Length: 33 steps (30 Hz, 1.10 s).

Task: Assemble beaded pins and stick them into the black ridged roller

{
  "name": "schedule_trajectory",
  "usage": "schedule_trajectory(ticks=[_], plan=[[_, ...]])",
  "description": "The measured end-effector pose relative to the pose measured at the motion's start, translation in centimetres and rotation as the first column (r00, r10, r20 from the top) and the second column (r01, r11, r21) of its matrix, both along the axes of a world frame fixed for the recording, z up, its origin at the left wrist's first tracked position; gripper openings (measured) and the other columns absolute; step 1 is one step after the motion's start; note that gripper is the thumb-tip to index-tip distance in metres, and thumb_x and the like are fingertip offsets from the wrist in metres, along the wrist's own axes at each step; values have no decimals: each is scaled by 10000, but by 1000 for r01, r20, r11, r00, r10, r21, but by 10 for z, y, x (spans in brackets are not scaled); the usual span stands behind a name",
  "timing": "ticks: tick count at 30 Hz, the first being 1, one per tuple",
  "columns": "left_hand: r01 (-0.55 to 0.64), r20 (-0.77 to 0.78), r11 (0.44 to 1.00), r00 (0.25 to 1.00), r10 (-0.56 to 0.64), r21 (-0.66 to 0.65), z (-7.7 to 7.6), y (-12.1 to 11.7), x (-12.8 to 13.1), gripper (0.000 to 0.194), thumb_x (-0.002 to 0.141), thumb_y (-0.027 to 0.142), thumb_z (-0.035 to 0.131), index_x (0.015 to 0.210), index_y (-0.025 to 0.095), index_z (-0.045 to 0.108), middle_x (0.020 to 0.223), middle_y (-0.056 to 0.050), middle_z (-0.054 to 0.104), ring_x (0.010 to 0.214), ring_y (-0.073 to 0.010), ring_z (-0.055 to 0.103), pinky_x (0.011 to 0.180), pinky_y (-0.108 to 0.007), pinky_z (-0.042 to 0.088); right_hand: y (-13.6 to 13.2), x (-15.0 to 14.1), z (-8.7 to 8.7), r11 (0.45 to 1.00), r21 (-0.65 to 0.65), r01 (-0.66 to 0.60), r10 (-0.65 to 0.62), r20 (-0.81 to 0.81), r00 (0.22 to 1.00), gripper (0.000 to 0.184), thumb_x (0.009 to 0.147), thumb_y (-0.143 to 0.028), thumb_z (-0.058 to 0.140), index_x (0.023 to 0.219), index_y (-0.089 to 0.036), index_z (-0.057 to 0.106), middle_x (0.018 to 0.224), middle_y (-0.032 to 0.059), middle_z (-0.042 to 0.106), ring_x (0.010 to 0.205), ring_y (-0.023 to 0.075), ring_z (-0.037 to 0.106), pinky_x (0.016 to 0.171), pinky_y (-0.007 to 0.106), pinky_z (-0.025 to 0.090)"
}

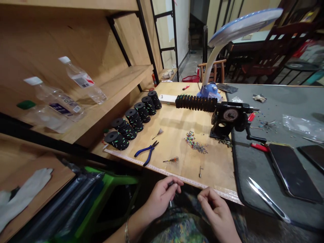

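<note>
My left hand (160, 199) pinches a small dark object (171, 183) between thumb and fingers, just below the table's front edge. A thin metal pin-like part may hang under it. My right hand (215, 211) sits close by with thumb and fingers drawn together; anything thin in them is too small to see. Both hands are nearest a cloth tape measure (169, 172) along the edge of the wooden table (215, 172). Blue-handled pliers (148, 152) lie beyond them, beside a heap of small colored pins (193, 141).
Several black spools studded with colored pins (133, 119) stand in a row at the table's left. A black hand-cranked winder (229, 116) holds another spool. A grey mat (275, 168) at right bears steel snips (268, 199) and a phone (291, 172). Plastic bottles (82, 81) lie on shelves at left.
</note>
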<state>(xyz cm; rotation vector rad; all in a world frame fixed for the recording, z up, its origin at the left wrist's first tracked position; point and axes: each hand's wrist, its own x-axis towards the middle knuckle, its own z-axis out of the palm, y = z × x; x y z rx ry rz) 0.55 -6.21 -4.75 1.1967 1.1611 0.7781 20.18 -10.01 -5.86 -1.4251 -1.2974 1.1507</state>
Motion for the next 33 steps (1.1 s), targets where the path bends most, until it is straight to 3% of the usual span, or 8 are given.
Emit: schedule_trajectory(ticks=[7,13,16,18,21,25,30,33], plan=[[111,-79,989,991,-104,93,11,4,15,224,732,197,688,947,145,719,544,66,478,505,-84,392,522,-202,320,0,0,-1,997,-46,-60,56,-83,995,309,851,-456,558,687,-194,564,631,-19,515,595,153,484,561,244,410],[53,-115,977,993,-29,208,18,8,22,153,793,240,654,696,134,707,673,-37,698,651,-154,600,645,-232,437,7,1,4,991,-19,-135,135,-3,991,299,858,-430,549,680,-194,592,636,3,578,618,174,545,586,258,451],[51,-204,960,979,6,275,20,6,21,160,798,234,651,676,141,699,621,-29,686,597,-147,589,594,-222,422,12,5,11,983,-27,-184,184,10,983,233,843,-403,601,921,-199,681,861,70,704,836,239,642,796,335,501],[69,-247,942,969,15,330,23,5,20,148,808,219,637,694,147,698,640,-33,693,598,-145,596,584,-217,412,16,4,18,980,-47,-196,192,-76,978,368,822,-407,647,1136,-215,634,1053,108,703,1007,268,631,914,380,478],[135,-286,898,958,-11,418,29,4,19,139,826,187,594,725,156,684,688,-41,699,625,-146,614,601,-219,409,22,-4,25,950,-120,-287,238,-315,919,490,825,-491,637,1232,-229,565,1078,115,686,969,262,644,742,340,545],[225,-420,850,907,-4,476,38,9,16,137,835,193,583,730,163,665,640,-28,656,593,-141,584,580,-232,376,31,-15,22,937,-134,-324,261,-348,900,475,809,-587,611,1065,-189,636,697,8,623,628,169,588,576,261,483],[274,-505,822,863,19,500,45,30,6,161,862,239,570,742,172,653,644,-27,636,596,-148,566,568,-244,369,37,-19,10,981,-18,-193,189,-135,973,407,805,-576,601,698,-185,626,659,2,572,662,170,527,622,248,436],[280,-574,808,814,86,519,46,55,-3,170,882,239,537,777,178,655,683,-34,651,628,-161,584,589,-252,389,38,-18,6,996,-9,-88,86,-141,986,455,781,-635,583,656,-198,586,600,-34,468,588,145,447,562,236,384]])
